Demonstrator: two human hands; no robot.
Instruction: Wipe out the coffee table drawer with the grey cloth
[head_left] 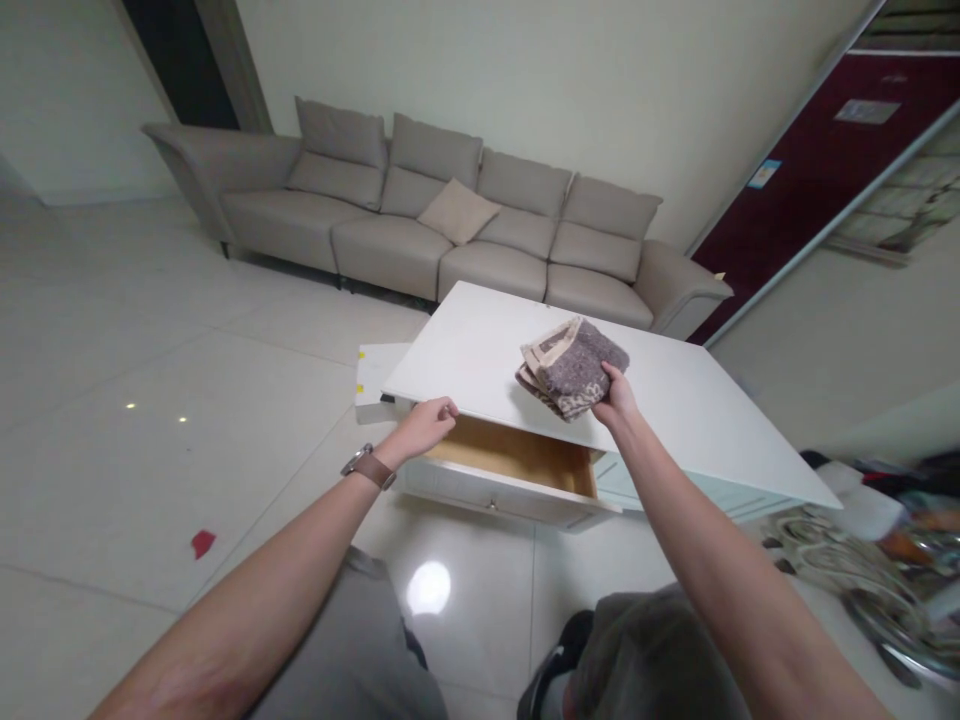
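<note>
My right hand (616, 398) grips a folded cloth (574, 368) by its right corner, thumb on top. The cloth is grey-brown with beige edging and a patterned band, and it is held above the white table (675, 400). An open drawer (517, 455) juts from the table's near side, with a bare wooden inside and a small knob on its front. My left hand (431, 425), a watch on its wrist, is at the drawer's left end by the table edge. Its fingers are curled in, with nothing visible in them.
Behind the table stands a long grey-brown sofa (390, 240) with a beige cushion (458, 211). A white box (373, 398) sits left of the table. A red scrap (202, 543) lies on the tiled floor. Cluttered items (862, 560) are at the right.
</note>
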